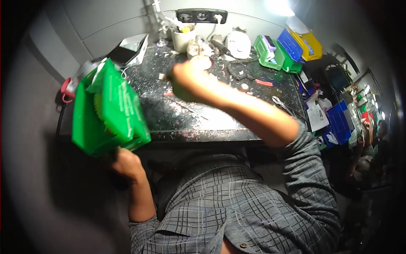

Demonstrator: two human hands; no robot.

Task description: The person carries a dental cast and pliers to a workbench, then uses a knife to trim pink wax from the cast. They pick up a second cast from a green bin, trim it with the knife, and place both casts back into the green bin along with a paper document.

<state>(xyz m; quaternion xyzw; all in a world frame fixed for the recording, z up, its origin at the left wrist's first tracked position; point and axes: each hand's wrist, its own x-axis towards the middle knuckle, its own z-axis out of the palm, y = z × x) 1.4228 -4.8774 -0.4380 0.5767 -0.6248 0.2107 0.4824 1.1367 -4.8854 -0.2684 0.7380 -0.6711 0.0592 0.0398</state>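
Observation:
At the left, a green plastic bin [127,112] is held up and tilted over the table's left front corner. My left hand [127,164] is closed at its lower end, with the fingertips hidden behind the bin. Some whitish material shows at the bin's upper opening. My right hand [186,80] is closed above the middle of the black worktable [165,120], its fingers curled away from view. Whatever it may hold is hidden. A thin stick-like piece [190,111] lies on the tabletop below that hand.
Along the back stand a white box [141,53], a woven cup [182,42] and a white device [239,44]. Green [270,63], blue [289,44] and yellow [315,46] bins stand back right. Scraps litter the tabletop. Another person's arm [367,135] shows far right.

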